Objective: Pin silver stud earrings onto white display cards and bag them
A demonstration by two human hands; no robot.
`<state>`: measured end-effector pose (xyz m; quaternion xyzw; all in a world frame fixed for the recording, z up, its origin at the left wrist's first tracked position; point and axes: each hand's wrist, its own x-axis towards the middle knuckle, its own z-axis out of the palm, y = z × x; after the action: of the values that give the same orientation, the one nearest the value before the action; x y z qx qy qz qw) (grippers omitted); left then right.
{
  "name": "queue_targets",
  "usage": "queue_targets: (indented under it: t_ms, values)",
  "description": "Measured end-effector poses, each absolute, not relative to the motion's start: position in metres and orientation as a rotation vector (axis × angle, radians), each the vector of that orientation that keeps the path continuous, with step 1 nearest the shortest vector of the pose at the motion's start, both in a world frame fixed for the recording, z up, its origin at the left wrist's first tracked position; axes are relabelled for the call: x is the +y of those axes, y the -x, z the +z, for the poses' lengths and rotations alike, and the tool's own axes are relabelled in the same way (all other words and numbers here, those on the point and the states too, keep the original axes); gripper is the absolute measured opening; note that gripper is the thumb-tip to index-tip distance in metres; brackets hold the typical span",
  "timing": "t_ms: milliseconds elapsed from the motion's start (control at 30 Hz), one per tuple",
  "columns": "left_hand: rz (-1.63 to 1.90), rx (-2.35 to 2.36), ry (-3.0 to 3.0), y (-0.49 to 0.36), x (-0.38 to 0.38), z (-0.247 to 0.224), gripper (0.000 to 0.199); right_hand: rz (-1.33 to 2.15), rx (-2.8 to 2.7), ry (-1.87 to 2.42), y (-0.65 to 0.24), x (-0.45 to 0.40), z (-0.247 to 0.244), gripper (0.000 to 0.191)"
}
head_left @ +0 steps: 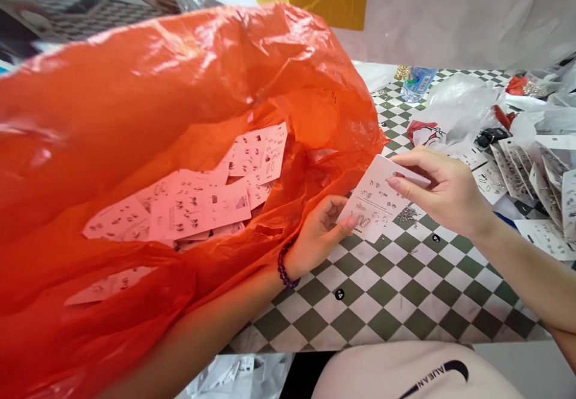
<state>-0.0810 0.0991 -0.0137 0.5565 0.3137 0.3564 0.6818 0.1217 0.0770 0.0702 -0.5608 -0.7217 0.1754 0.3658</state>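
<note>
A white card with rows of small metal pieces (375, 198) is tilted above the table. My left hand (321, 231), with a dark beaded bracelet at the wrist, pinches its lower left corner. At its upper right edge, my right hand (438, 189) grips it between thumb and fingers. Left of my hands a big orange plastic bag (180, 69) lies open, with several similar cards (200, 210) inside. Just below the held card, a small pile of metal pieces (407, 216) rests on the checkered table (382, 291).
More carded pieces (517, 171) stand and lie at the right. Behind them are clear plastic bags (463, 105) and a bottle with a blue label (417, 82). The table's front edge runs close to my lap. Below it, at the left, sits another plastic bag (243, 378).
</note>
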Motion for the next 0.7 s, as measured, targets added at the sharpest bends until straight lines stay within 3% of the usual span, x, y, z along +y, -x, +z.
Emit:
queue_targets:
  t_ms: [233,333,700]
  values:
    - [0.812,0.76,-1.148,0.083,0.102,-0.018,0.023,0.573,-1.705,1.312,-0.126,0.085,0.067,0.029]
    - [0.737,0.775,-1.057,0.082,0.101,-0.017,0.026,0.619,-1.574,1.327,-0.144,0.082,0.051,0.025]
    - [0.568,0.787,-0.984,0.079,0.1,-0.009,0.036,1.233,-1.215,1.432,-0.159,0.077,0.021,0.024]
